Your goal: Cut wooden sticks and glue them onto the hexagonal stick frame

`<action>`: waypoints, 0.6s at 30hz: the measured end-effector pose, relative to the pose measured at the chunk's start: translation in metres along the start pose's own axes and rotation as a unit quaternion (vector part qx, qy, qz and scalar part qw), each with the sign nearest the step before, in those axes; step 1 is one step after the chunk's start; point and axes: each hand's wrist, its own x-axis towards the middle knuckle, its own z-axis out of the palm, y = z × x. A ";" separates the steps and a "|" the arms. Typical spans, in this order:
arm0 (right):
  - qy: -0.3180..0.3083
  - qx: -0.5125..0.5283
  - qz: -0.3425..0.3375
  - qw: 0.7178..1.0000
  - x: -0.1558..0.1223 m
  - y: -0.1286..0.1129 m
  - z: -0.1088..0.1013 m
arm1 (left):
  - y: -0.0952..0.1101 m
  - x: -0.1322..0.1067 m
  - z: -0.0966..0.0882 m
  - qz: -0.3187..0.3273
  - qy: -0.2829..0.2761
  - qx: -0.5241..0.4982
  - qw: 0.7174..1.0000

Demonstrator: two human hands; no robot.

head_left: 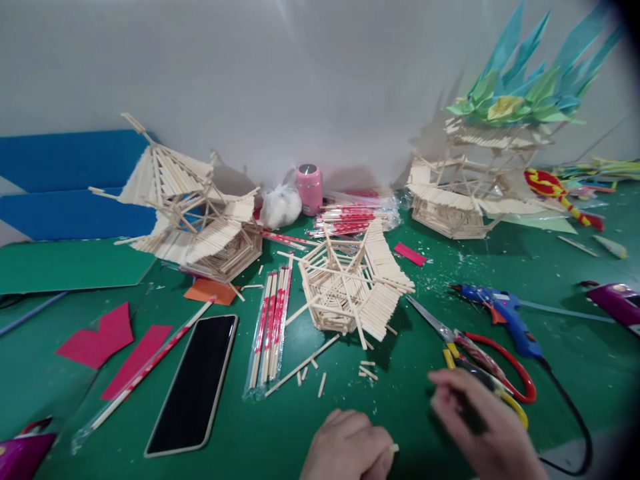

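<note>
At the bottom edge, my left hand (pixel 350 445) is closed, with the pale end of a short wooden stick (pixel 395 449) poking out between thumb and fingers. My right hand (pixel 483 423), slightly blurred, hovers to its right with loosely curled fingers apart and nothing visible in them. Just beyond it lie scissors (pixel 436 322) with red handles and yellow-handled pliers (pixel 451 355), partly covering each other. Ahead of my hands stands a small stick-built pavilion model (pixel 340 287), its right side roofed with rows of sticks. Short stick offcuts (pixel 369 371) lie before it.
A blue glue gun (pixel 500 310) with a trailing cord lies right. Left are a phone (pixel 195 387), wrapped chopsticks (pixel 270 327) and red paper (pixel 100 337). Behind stand two more stick models (pixel 200 220), (pixel 450 203) and a pink jar (pixel 310 190) by the wall.
</note>
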 end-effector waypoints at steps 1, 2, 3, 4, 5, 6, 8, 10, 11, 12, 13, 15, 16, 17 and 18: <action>0.041 -0.057 0.041 0.997 0.001 0.013 -0.008 | 0.001 0.000 -0.002 -0.049 -0.019 -0.044 0.998; 0.067 -0.098 0.075 0.990 0.002 0.027 -0.016 | 0.002 0.001 -0.006 -0.107 -0.038 -0.093 0.989; 0.068 -0.139 0.088 0.984 0.002 0.041 -0.024 | 0.004 0.003 -0.010 -0.160 -0.060 -0.153 0.973; 0.062 -0.187 0.088 0.976 0.003 0.053 -0.031 | 0.005 0.005 -0.015 -0.201 -0.074 -0.213 0.953; 0.044 -0.214 0.096 0.971 0.002 0.063 -0.037 | 0.007 0.008 -0.020 -0.240 -0.084 -0.263 0.931; 0.011 -0.221 0.106 0.969 0.002 0.071 -0.041 | 0.008 0.011 -0.024 -0.276 -0.092 -0.309 0.905; -0.055 -0.227 0.126 0.964 0.002 0.080 -0.045 | 0.010 0.018 -0.030 -0.335 -0.098 -0.379 0.857; -0.099 -0.241 0.149 0.954 0.004 0.082 -0.045 | 0.012 0.023 -0.032 -0.372 -0.096 -0.430 0.817; -0.108 -0.253 0.160 0.948 0.005 0.082 -0.044 | 0.012 0.025 -0.032 -0.383 -0.092 -0.452 0.801; -0.110 -0.264 0.172 0.943 0.006 0.082 -0.043 | 0.013 0.027 -0.031 -0.390 -0.086 -0.471 0.787; -0.104 -0.272 0.185 0.939 0.007 0.081 -0.043 | 0.013 0.028 -0.029 -0.394 -0.077 -0.487 0.776; -0.073 -0.266 0.202 0.940 0.006 0.081 -0.045 | 0.014 0.029 -0.027 -0.399 -0.055 -0.514 0.758; -0.053 -0.253 0.203 0.944 0.004 0.081 -0.047 | 0.015 0.030 -0.025 -0.398 -0.047 -0.523 0.752; -0.024 -0.234 0.199 0.951 0.001 0.081 -0.049 | 0.015 0.030 -0.024 -0.397 -0.041 -0.531 0.747; 0.006 -0.206 0.188 0.960 -0.002 0.079 -0.050 | 0.015 0.031 -0.023 -0.395 -0.037 -0.540 0.743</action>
